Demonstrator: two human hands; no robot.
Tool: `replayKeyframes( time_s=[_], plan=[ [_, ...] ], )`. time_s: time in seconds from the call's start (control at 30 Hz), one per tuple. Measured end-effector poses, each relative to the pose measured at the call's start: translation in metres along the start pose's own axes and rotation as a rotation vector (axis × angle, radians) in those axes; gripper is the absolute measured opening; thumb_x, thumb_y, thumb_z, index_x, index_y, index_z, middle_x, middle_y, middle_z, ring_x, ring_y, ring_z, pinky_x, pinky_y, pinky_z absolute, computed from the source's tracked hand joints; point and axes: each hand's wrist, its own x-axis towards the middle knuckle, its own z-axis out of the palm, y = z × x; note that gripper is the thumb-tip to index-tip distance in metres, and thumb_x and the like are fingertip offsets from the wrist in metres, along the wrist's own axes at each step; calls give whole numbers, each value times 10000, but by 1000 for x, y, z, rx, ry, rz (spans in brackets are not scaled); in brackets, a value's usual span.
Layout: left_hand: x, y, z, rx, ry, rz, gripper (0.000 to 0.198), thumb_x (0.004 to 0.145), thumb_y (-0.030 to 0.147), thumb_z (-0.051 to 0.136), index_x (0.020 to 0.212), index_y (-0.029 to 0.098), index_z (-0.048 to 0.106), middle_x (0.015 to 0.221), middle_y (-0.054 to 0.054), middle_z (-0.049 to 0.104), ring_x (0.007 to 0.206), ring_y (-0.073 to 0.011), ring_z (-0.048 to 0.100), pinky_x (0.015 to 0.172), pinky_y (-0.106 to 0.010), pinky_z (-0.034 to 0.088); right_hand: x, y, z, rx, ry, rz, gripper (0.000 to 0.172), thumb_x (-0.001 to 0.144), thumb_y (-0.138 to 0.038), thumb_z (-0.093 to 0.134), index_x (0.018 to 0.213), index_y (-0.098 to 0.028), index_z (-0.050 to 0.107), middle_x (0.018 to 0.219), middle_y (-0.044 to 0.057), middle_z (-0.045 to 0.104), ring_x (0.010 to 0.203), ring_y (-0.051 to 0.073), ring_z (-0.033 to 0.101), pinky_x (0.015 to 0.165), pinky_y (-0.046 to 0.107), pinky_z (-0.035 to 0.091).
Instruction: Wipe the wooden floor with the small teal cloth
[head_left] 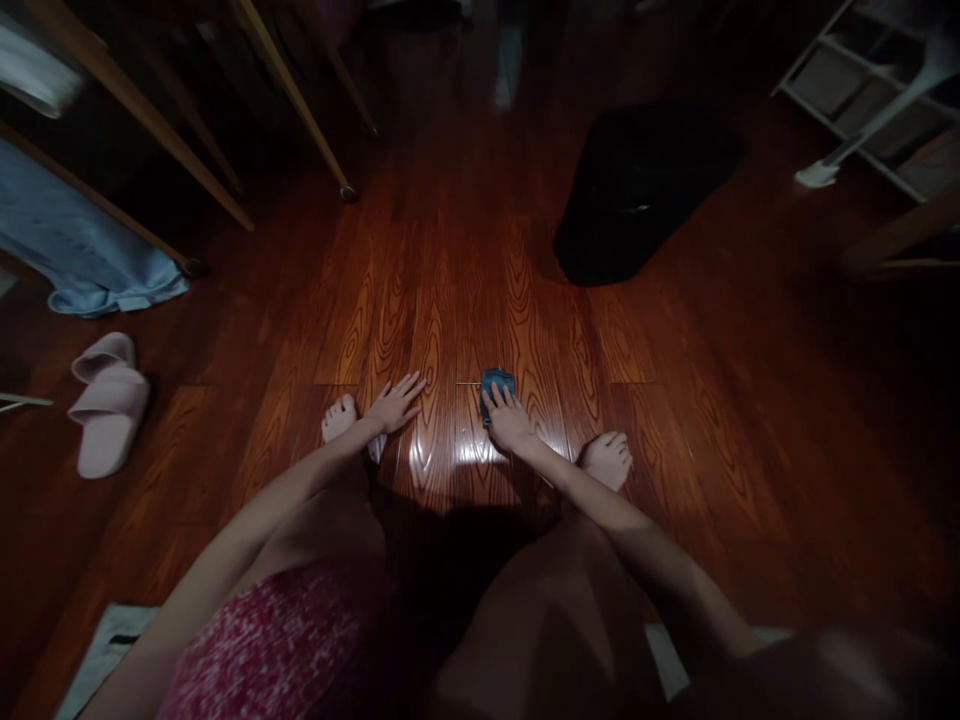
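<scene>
A small folded teal cloth [496, 384] lies flat on the glossy reddish-brown wooden floor [442, 330]. On top of it rests my right hand [511, 424], fingers spread and pressing its near part. To the left, my left hand [395, 404] is spread with its fingers apart and nothing in it, close to my left foot [340, 417]. Between the two hands the floor shows bright reflections. My right foot [607, 460] is to the right of my right hand.
A black bin-like object [637, 200] stands ahead on the right. Pink slippers [111, 405] lie at the left, below hanging light-blue fabric [90, 240]. Wooden legs [300, 100] stand at the upper left, and a white shelf [847, 90] at the upper right.
</scene>
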Motion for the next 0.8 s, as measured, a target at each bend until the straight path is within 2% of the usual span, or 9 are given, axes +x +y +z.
replayKeyframes(
  time_s=[0.13, 0.4, 0.67, 0.8],
  plan=[
    [0, 1, -1, -9, -7, -3, 677, 1057, 504, 341, 1662, 304, 115, 1723, -46, 69, 1578, -284, 111, 1235, -578, 178, 0, 2, 0, -23, 12, -6, 806, 904, -212, 532, 1639, -148, 207, 1704, 137, 108, 1561, 329, 157, 1238, 482, 223],
    [-2, 4, -6, -7, -17, -9, 676, 1057, 496, 339, 1663, 295, 116, 1724, -42, 69, 1579, -272, 105, 1243, -567, 169, -2, -8, -4, -12, -47, 2, 752, 922, -218, 504, 1620, -86, 255, 1677, 213, 122, 1541, 367, 216, 1235, 521, 219],
    [-1, 5, -6, -4, -28, -27, 670, 1058, 488, 343, 1661, 287, 133, 1724, -46, 64, 1580, -272, 102, 1243, -570, 166, -2, 2, -2, -3, 14, -11, 777, 915, -192, 513, 1637, -154, 226, 1705, 135, 100, 1561, 324, 153, 1249, 478, 200],
    [-1, 7, -7, -7, -38, -24, 674, 1061, 501, 329, 1663, 275, 126, 1724, -47, 54, 1581, -265, 90, 1249, -564, 148, 2, 5, 3, 13, 14, -10, 771, 920, -195, 506, 1637, -160, 226, 1705, 131, 105, 1561, 327, 156, 1248, 494, 198]
  ],
)
